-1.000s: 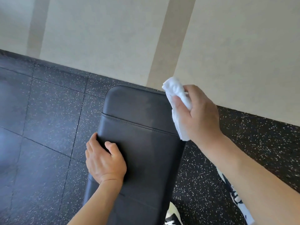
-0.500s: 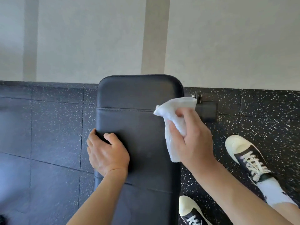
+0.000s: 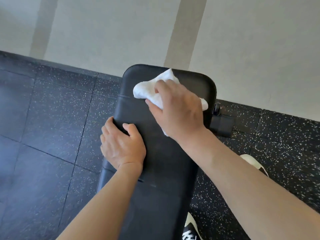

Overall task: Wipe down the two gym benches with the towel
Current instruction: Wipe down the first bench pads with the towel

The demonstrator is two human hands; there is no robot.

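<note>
A black padded gym bench (image 3: pixel 166 163) runs from the bottom of the view up to the wall. My right hand (image 3: pixel 178 111) holds a crumpled white towel (image 3: pixel 155 87) and presses it on the far end of the bench pad. My left hand (image 3: pixel 121 144) grips the bench's left edge, thumb on top and fingers curled over the side. Only this one bench is in view.
A pale wall (image 3: pixel 121 32) stands just beyond the bench's far end. Black speckled rubber floor tiles (image 3: pixel 43 135) lie on both sides. A black foot of the bench frame (image 3: pixel 221 123) sticks out at the right. My two black-and-white shoes (image 3: pixel 190 229) stand right of the bench.
My right hand has brought the towel from the bench's right side down onto the far end of the pad. My left hand keeps its grip on the left edge.
</note>
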